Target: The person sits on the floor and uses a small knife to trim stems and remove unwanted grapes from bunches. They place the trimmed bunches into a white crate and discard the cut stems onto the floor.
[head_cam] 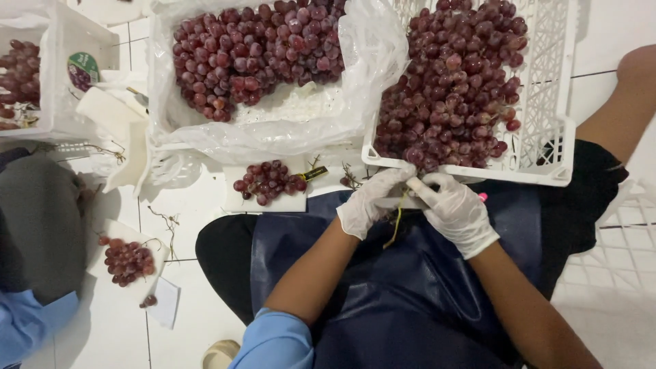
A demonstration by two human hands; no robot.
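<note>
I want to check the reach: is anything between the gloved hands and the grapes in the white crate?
Nothing visible. The left hand and right hand already sit at the white crate near rim, touching the nearest grapes; only a thin stem hangs between them.

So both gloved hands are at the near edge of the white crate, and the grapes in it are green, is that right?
Not quite. The head view shows the grapes in the white crate are dark red, not green. The gloved left hand and right hand are indeed at its near edge.
</note>
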